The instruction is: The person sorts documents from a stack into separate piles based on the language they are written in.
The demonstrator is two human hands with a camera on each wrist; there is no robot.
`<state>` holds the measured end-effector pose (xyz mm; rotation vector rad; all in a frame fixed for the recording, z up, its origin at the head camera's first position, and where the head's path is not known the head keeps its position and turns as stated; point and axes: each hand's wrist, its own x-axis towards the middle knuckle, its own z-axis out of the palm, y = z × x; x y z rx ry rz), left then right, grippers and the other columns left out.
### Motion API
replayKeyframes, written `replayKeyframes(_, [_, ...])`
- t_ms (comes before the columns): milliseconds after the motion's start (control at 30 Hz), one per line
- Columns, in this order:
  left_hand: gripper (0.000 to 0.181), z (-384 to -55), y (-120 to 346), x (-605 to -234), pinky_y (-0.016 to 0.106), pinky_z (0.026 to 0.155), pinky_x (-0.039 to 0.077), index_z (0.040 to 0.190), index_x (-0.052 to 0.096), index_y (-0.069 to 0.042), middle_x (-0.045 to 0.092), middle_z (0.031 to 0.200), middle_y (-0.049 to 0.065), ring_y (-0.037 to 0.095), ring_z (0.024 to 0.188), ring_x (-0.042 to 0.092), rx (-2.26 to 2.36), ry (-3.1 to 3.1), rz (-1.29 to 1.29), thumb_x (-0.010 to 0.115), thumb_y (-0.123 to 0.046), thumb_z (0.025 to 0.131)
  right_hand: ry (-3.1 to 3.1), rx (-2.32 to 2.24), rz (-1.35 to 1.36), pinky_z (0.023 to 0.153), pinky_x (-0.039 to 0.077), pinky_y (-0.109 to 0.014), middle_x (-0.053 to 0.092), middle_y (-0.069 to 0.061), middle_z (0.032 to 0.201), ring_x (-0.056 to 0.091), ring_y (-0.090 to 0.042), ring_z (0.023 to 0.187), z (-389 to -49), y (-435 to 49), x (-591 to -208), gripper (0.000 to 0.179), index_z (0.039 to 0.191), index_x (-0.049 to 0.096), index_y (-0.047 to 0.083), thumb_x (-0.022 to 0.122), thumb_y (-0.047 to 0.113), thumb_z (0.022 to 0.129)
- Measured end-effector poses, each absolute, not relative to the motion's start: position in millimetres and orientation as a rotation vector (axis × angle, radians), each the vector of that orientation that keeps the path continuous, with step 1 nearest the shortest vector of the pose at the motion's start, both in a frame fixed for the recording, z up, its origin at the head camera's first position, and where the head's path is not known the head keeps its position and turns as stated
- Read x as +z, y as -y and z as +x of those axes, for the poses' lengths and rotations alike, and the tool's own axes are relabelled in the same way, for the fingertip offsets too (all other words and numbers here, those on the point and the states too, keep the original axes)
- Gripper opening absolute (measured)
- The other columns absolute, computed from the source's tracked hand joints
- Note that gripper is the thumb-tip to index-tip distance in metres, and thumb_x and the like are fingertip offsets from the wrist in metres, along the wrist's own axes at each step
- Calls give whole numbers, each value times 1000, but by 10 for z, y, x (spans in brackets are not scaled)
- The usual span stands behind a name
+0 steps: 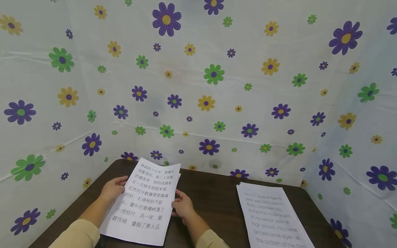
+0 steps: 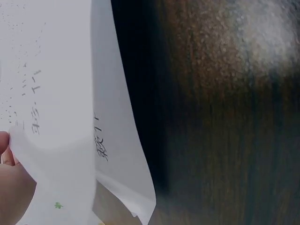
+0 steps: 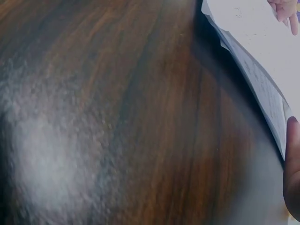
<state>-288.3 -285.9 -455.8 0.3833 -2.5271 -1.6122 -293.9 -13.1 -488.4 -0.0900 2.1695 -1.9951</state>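
A small stack of white paper sheets (image 1: 141, 206) printed with large Chinese characters is held slightly tilted over the dark table. My left hand (image 1: 114, 189) grips its left edge, fingers partly hidden by the paper. On the opposite edge, my right hand (image 1: 183, 206) pinches the sheets between thumb and fingers. In the left wrist view the sheets (image 2: 61, 108) bend, a lower one showing beneath the top one, with part of the hand (image 2: 15, 187) at the edge. The right wrist view has the thumb (image 3: 292, 173) against the sheets' side (image 3: 262, 89).
A second paper stack (image 1: 273, 217), printed in English, lies on the right of the dark wooden table (image 1: 214, 206), its sheets slightly uneven at the top corner. White cloth walls (image 1: 186, 137) with purple, green and yellow flowers enclose the table at the back and both sides.
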Motion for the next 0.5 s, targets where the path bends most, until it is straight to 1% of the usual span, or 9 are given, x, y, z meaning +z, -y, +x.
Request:
replayKeyframes(200, [57,-2890,2897,-4626,17,73,47,142,40,10,51,136,33,45,117,56,-1576,2523,379,47,5,85,-2161,-1977,-79,60,61,-34,69,-7,99,65,-13,77,-2914,183,-4914,60,144,45,1,57,-7,85])
replayKeyframes(367, [56,-2886,2900,-4665,17,72,47,141,42,8,52,136,33,44,114,58,-1579,2509,403,46,4,86,-2157,-1984,-86,62,62,-35,69,-8,100,65,-13,78,-2900,200,-4931,57,142,46,-1,58,-5,87])
replayKeyframes(433, [54,-2882,2901,-4684,21,75,49,141,42,9,51,136,33,45,114,57,-1579,2508,418,46,3,87,-2158,-1983,-87,62,62,-35,68,-9,99,65,-13,78,-2890,207,-4944,55,141,47,-2,58,-4,87])
replayKeyframes(500, [53,-2873,2900,-4704,28,82,51,141,42,9,51,137,33,46,117,55,-1581,2508,429,45,3,89,-2158,-1982,-88,62,62,-35,67,-10,99,65,-13,77,-2878,215,-4963,52,139,49,-2,58,-4,88])
